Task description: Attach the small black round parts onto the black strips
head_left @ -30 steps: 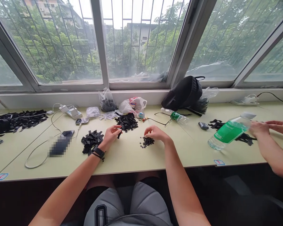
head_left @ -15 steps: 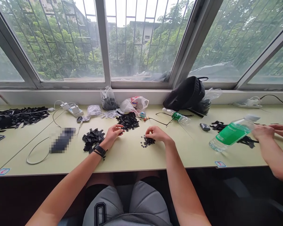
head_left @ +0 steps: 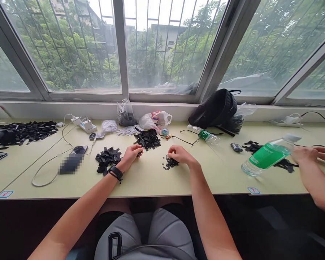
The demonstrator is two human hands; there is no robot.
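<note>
My left hand point(head_left: 131, 157) is closed in a pinch, with a small black strip partly showing at the fingertips. It is just above the table, between two piles of short black strips: one pile point(head_left: 147, 139) lies just beyond the fingers, the other point(head_left: 107, 159) beside the wrist. My right hand point(head_left: 180, 154) has its fingers bent and drawn together at the back edge of a heap of small black rings point(head_left: 170, 164). Whatever its fingertips pinch is hidden behind the fingers.
A green-labelled water bottle point(head_left: 269, 155) stands tilted to the right, near another person's hands point(head_left: 306, 154). Glasses point(head_left: 191, 143), a lying bottle point(head_left: 206, 135) and a black bag point(head_left: 215, 108) are at the back. On the left lie a phone point(head_left: 79, 150) and cables.
My left fingers have turned and closed a little more around the black strip. My right hand stays at the rings. The whole view has shifted slightly.
</note>
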